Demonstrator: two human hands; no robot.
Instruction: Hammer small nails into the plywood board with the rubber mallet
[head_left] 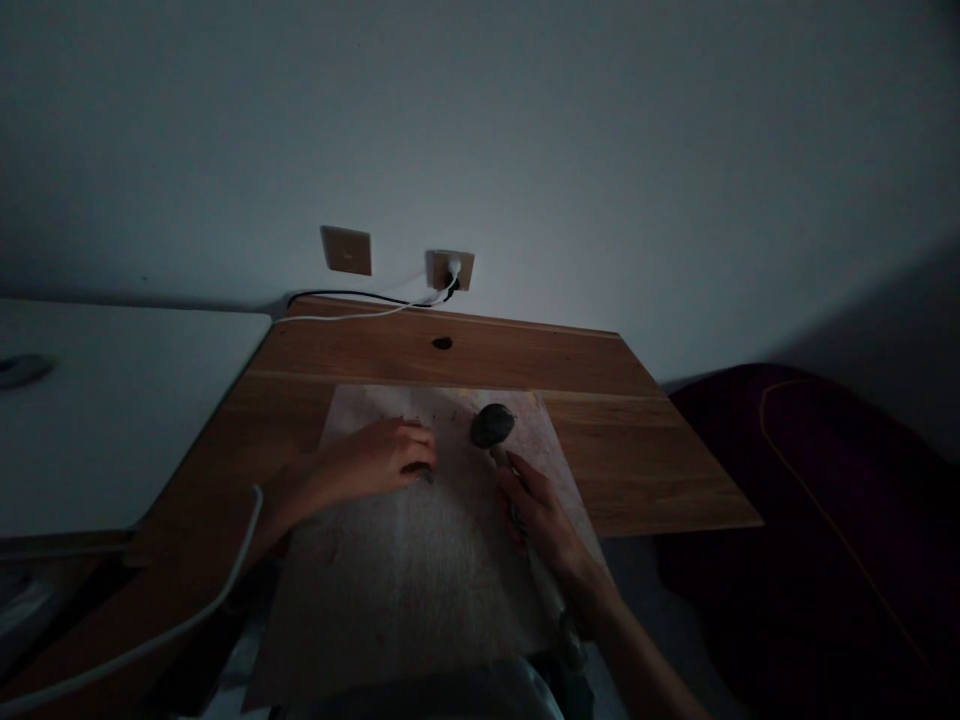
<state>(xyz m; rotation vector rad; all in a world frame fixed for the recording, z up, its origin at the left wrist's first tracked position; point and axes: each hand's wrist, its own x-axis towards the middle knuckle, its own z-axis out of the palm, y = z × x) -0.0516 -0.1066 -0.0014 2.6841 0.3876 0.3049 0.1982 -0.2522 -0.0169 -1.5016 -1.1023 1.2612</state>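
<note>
My right hand (536, 505) is wrapped round the pale handle of a mallet. The dark, rounded mallet head (492, 426) stands above the board, and the handle's far end slants down toward me. To the left, my left hand (405, 455) is closed over the board, fingers curled. A small greyish tip shows below its fingers; I cannot make out what it is. Beneath both hands lies a flat wooden board (405, 590). Several small dark specks or stubs sit in a row near its far edge, too small to name.
Under the board is a wooden table (637, 450) with a dark round hole (442, 343). White and black cables run to a wall socket (451, 270). A white cable (187, 625) crosses by my left arm. A white surface (112, 420) adjoins at left; a dark purple bulk (810, 520) stands right.
</note>
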